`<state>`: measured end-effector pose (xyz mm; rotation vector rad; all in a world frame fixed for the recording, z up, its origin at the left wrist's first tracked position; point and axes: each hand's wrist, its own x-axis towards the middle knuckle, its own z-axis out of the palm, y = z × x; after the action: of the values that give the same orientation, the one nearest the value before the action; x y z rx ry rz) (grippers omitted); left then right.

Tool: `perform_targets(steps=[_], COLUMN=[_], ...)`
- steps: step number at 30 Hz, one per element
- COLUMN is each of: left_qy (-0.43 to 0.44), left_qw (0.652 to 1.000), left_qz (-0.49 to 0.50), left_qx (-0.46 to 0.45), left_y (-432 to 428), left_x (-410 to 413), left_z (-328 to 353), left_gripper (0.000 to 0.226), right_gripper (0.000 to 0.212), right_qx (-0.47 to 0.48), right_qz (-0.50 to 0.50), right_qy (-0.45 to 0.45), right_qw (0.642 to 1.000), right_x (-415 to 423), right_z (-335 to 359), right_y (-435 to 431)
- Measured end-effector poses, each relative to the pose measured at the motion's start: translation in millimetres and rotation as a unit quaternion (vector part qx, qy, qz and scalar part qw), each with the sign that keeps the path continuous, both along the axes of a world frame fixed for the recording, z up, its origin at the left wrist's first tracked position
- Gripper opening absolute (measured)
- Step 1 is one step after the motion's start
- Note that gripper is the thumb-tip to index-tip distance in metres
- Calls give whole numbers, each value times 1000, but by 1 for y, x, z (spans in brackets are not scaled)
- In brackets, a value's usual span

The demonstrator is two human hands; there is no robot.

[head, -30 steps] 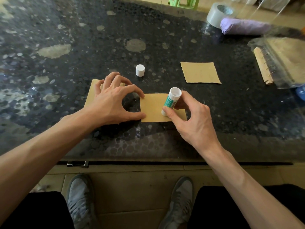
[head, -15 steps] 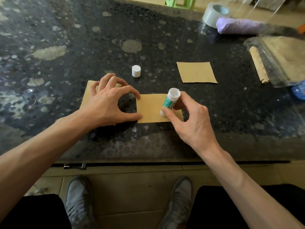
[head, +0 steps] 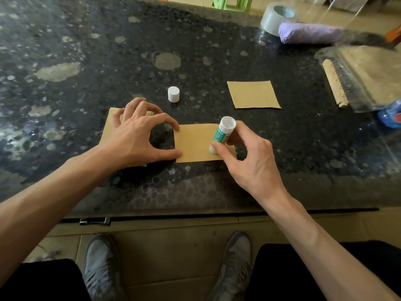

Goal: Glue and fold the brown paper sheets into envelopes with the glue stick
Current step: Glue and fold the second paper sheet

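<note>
A brown paper sheet lies flat near the front edge of the dark stone table. My right hand grips a green and white glue stick, tilted, its lower end pressed on the sheet's right part. My left hand is spread, thumb and forefinger tips pinning the sheet's left edge. Under that hand lies another brown paper piece, mostly hidden. A third brown sheet rests flat further back on the right. The white glue cap stands upright behind my left hand.
At the back right sit a roll of clear tape, a purple bundle and a clear plastic bag holding a spiral-bound brown pad. A blue object peeks in at the right edge. My shoes and a cardboard sheet are below the table.
The glue stick has shifted slightly along the sheet's right part. My left hand keeps holding the sheet's left edge. The view has drifted a little.
</note>
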<state>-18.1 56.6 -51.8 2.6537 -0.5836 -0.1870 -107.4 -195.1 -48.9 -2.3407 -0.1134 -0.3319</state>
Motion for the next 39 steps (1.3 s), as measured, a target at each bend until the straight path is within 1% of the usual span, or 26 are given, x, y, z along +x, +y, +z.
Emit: perform_targets(steps=[4,10,14,23,32,39], left_qy=[1,-1,-1,2,1,1], left_qw=[1000,1000,1000,1000,1000,1000], left_qz=[-2,-1,-6,-2,-7,-4], left_qx=[8,12,20,12,11,10], left_y=[1,0,1,1,2,1], left_x=[1,2,2,2,2,2], left_z=[-1,-2,-2,-1,-3,-3], left_gripper=[71,70,78,69,75,74], right_gripper=[34,34,32,32,35,35], right_qx=[-1,1,3,-3,-18,-28], right_qz=[0,-2,-3,-6,-11,-12], right_qy=[-2,-1,-2,1,0,7], right_qw=[1000,1000,1000,1000,1000,1000], right_x=[-1,-2,-2,-4,-5,-6], right_z=[0,0,0,1,0,1], right_y=[-2,-4,-6,-11,-17,-22])
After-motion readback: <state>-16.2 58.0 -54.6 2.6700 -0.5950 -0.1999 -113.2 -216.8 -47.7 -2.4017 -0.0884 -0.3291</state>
